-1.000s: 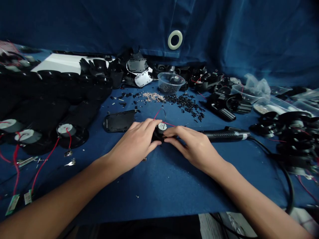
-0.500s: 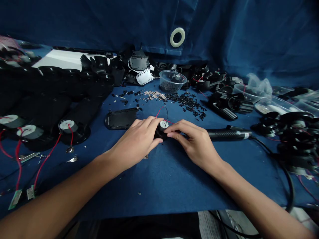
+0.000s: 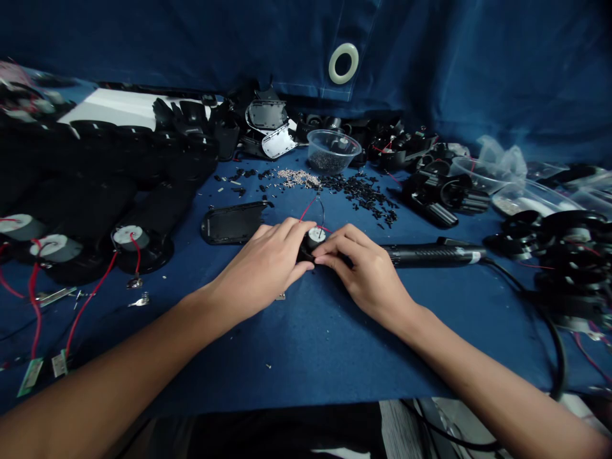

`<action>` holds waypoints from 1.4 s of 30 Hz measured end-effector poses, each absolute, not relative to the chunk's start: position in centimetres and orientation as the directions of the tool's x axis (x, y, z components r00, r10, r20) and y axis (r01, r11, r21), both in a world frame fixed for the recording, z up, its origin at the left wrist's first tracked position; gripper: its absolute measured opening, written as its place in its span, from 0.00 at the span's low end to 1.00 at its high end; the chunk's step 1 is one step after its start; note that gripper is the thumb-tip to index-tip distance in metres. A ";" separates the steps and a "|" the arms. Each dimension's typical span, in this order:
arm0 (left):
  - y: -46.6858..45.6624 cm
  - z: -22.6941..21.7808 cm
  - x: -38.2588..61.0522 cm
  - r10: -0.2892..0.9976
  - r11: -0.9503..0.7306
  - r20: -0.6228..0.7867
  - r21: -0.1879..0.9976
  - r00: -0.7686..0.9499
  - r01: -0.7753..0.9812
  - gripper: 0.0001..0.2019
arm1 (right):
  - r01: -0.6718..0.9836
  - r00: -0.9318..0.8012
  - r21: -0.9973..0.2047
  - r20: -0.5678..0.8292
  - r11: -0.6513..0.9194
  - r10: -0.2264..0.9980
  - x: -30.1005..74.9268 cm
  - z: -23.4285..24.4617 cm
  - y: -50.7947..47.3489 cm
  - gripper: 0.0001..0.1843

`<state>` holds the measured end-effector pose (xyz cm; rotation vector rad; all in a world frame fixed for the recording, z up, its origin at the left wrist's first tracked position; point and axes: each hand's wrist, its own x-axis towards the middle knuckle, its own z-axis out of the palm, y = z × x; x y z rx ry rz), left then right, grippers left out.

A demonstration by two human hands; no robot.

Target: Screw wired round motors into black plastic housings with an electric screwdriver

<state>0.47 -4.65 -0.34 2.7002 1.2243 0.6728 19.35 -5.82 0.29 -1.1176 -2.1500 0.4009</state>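
Observation:
Between my hands, a small motor [image 3: 316, 236] with a pale round end sits in a dark housing, with a red and a dark wire rising from it. My left hand [image 3: 268, 261] is wrapped about the housing's left side, its thumb low at the front. From the right, my right hand [image 3: 361, 268] pinches at the front edge, thumb and forefinger together; the hands hide most of the housing. Behind my left hand lies a black shell cover [image 3: 232, 223]. A black pen-shaped electric tool [image 3: 430, 254] with a cable lies just beyond my right hand.
Small black parts [image 3: 366, 197] and shiny screws [image 3: 296, 178] are scattered before a clear plastic bowl [image 3: 333, 153]. Black housings with wired motors [image 3: 130, 236] crowd the left. Round black parts [image 3: 568, 255] pile up at right, near plastic tubs [image 3: 526, 196]. A blue curtain [image 3: 239, 38] hangs behind.
My right fingertips have shifted slightly left and down along the front edge of the motor's housing. My left hand keeps its hold, and the whole view has moved a little.

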 end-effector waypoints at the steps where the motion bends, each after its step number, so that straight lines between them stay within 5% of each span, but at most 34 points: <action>1: -4.7 -0.3 0.5 0.736 -0.671 0.351 0.267 0.579 0.692 0.23 | 0.612 -0.408 -0.534 0.419 0.583 0.811 19.3 0.3 -5.9 0.04; 6: -4.5 -0.1 0.5 0.740 -0.669 0.341 0.281 0.580 0.689 0.23 | 0.664 -0.438 -0.467 0.391 0.585 0.809 19.2 0.6 -6.3 0.06; 19: -3.6 0.2 0.5 0.752 -0.659 0.302 0.369 0.586 0.655 0.20 | 0.746 -0.599 -0.040 0.397 0.665 0.696 18.9 0.6 -6.9 0.12; 25: -2.1 0.8 0.6 0.749 -0.660 0.249 0.373 0.615 0.652 0.20 | 0.705 -0.565 -0.196 0.425 0.681 0.707 19.3 0.8 -7.1 0.17; 31: -1.3 1.6 0.5 0.713 -0.684 0.200 0.410 0.672 0.604 0.20 | 0.791 -0.388 -0.190 0.581 0.582 0.716 20.8 4.1 -6.3 0.17; 34: -1.1 1.8 0.6 0.703 -0.693 0.184 0.399 0.687 0.601 0.22 | 0.841 -0.387 -0.173 0.472 0.513 0.792 22.1 5.1 -5.6 0.17; 38: -1.1 1.9 0.7 0.711 -0.692 0.185 0.357 0.679 0.627 0.22 | 0.815 -0.398 -0.345 0.251 0.466 0.882 23.3 5.1 -4.6 0.16; 42: -1.7 2.1 0.6 0.725 -0.682 0.193 0.335 0.662 0.650 0.26 | 0.741 -0.471 -0.400 0.261 0.539 0.842 23.4 4.7 -4.2 0.18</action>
